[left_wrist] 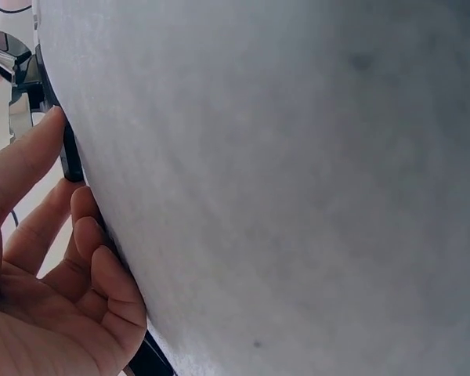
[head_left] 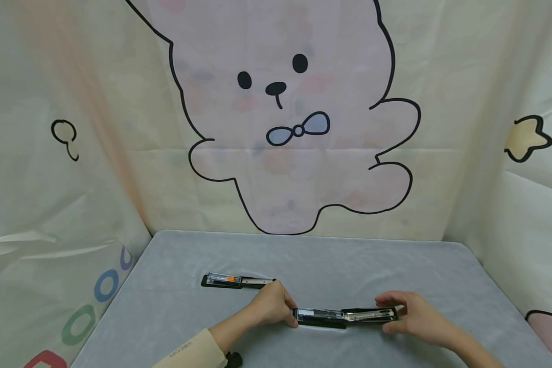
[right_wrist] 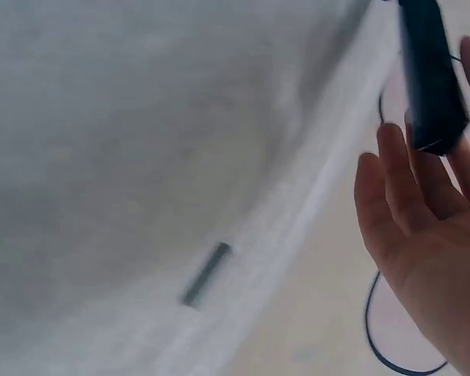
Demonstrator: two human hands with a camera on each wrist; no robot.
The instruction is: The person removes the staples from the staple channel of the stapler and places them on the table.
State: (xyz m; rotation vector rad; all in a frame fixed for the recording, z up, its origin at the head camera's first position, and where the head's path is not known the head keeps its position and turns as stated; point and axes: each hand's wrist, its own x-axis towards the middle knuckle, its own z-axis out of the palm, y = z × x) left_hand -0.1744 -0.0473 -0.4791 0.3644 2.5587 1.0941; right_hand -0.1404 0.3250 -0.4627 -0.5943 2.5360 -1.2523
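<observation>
An opened-out black stapler (head_left: 322,318) lies lengthwise near the front of the table, its metal staple channel facing up. At its left end, my left hand (head_left: 273,305) pinches it between thumb and fingers; in the left wrist view the thumb (left_wrist: 31,160) presses on the dark stapler edge (left_wrist: 72,157). My right hand (head_left: 414,314) holds the other end, fingers behind and thumb in front. That dark end (right_wrist: 432,86) appears in the right wrist view between thumb and fingers. Behind my left hand lies a second opened stapler (head_left: 223,279), its right end partly hidden.
A grey cloth covers the table (head_left: 349,260). In the right wrist view a small dark grey strip (right_wrist: 206,274) lies on the cloth, blurred. Printed curtains (head_left: 299,179) hang behind the table and at both sides.
</observation>
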